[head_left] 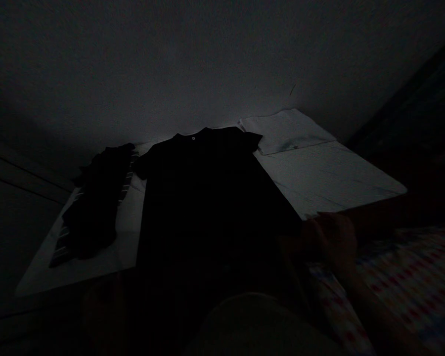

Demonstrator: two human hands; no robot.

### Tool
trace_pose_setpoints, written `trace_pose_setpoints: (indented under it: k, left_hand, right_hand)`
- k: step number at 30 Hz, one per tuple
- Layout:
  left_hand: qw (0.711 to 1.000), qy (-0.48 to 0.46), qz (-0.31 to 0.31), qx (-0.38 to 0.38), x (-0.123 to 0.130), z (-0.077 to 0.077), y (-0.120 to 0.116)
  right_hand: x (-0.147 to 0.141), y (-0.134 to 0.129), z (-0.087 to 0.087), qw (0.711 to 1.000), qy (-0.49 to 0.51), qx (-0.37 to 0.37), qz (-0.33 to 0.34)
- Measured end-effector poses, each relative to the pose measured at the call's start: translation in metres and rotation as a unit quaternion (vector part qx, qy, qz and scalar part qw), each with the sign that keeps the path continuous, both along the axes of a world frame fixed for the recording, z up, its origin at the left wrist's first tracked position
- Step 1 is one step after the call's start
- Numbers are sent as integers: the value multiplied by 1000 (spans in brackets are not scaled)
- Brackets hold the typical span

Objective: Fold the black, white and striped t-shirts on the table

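Black cotton T-shirt [207, 198] lies flat and smooth, collar toward the far edge of a white sheet [330, 178], with a folded white towel [285, 129] at that edge and a dark striped garment [96, 202] along the left. The right hand [330, 242] appears loose-fingered, unclenched, at the shirt's right side, above a patterned bedspread [411, 291]; no pinch shows. The left hand is lost in darkness, its fingers impossible to tell.

The right hand [333, 242] is on the right side, in dim light, and its arm [374, 311] comes in from the near right corner.
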State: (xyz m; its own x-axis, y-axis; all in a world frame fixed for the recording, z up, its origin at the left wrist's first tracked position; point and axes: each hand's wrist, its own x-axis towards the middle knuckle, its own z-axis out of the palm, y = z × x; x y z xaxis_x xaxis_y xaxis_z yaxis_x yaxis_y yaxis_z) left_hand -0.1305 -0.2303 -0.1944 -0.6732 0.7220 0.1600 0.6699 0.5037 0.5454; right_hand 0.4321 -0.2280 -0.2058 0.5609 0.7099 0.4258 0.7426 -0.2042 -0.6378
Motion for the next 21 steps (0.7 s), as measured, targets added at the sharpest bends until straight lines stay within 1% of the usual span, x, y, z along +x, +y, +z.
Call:
trace_pose_setpoints:
  k: [2,3,5,7,8,10,11,13,15,17,18,20,21]
  left_hand:
    - [998,-51,21,-41,13,-2,-4]
    - [996,-77,20,-46,21,-4,-1]
    - [988,-153,9,-26,35,-8,9]
    - [974,-227,2,8,43,-14,19]
    - [968,-249,2,23,45,-18,23]
    - [966,-256,5,44,43,-23,25]
    - [967,-250,7,52,41,-25,24]
    - [972,-229,2,47,35,-25,18]
    - [978,-207,-14,28,29,-18,11]
    - [985,-167,-35,-3,27,-4,5]
    - [991,-125,-43,-14,29,5,5]
    - [998,-8,-66,-1,46,24,13]
    - [994,50,-98,22,61,33,21]
  right_hand:
    - [-12,-9,-5,992,107,-3,-65]
    - [-20,-9,-8,984,161,-3,-81]
    - [-35,-4,-12,965,247,1,-90]
    - [-45,4,-12,949,302,4,-93]
    - [-48,8,-12,942,322,3,-95]
    - [-48,12,-9,935,342,1,-91]
    - [-46,12,-8,936,340,-1,-85]
    - [-38,8,-6,949,309,-4,-66]
    - [-27,3,-4,968,246,-19,-36]
    - [-18,-2,2,988,144,-54,2]
    - [-17,-2,7,994,77,-73,19]
    - [-28,4,20,994,-49,-88,48]
    - [-41,10,26,989,-91,-84,75]
